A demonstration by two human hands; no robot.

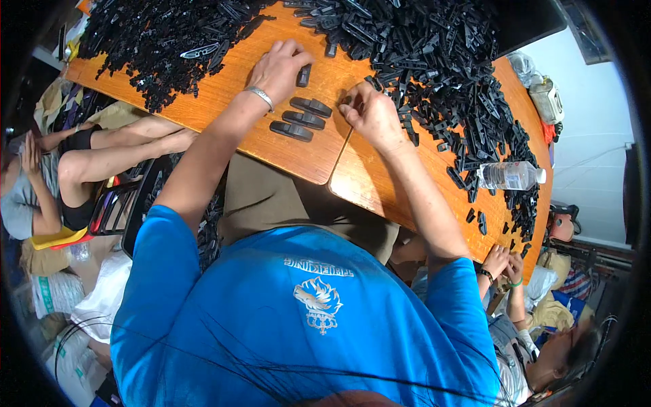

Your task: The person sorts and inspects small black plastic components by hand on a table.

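My left hand (279, 70), with a silver bracelet on its wrist, rests on the table with fingers curled over the end of a black plastic piece (304, 76). Just below it, three long black plastic pieces with raised middles lie side by side: an upper one (311, 106), a middle one (304, 120) and a lower one (291, 131). My right hand (377, 121) is closed in a pinch to their right, beside the large heap. Something small and dark shows at its fingertips, too hidden to name.
A pile of small black parts (159, 57) covers the far left of the wooden table (305, 159). A larger heap of black plastic pieces (434, 61) spreads down the right side, with a clear bottle (508, 176) lying on it. A co-worker's hands (503, 263) are at the right edge; another person's legs (115, 146) are at left.
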